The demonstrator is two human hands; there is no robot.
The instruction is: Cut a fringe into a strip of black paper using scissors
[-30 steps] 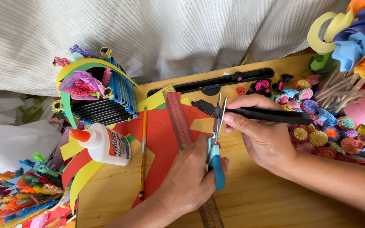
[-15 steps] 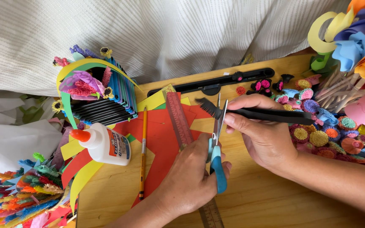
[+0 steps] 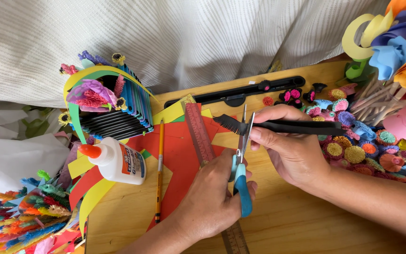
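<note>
Little moved since earlier: left hand (image 3: 212,202) fingers grip scissors (image 3: 241,160), right hand (image 3: 292,146) pinches black paper strip (image 3: 283,126); keep fringe cuts short, even.

Single head-worn view, steeply downward and close over the wooden table (image 3: 306,226)

bare wood (image 3: 301,221) near edge, paper flowers (image 3: 363,141) crowding right

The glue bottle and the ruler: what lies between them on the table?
In the head view, a yellow pencil lies between glue bottle and ruler, on red paper.
</note>
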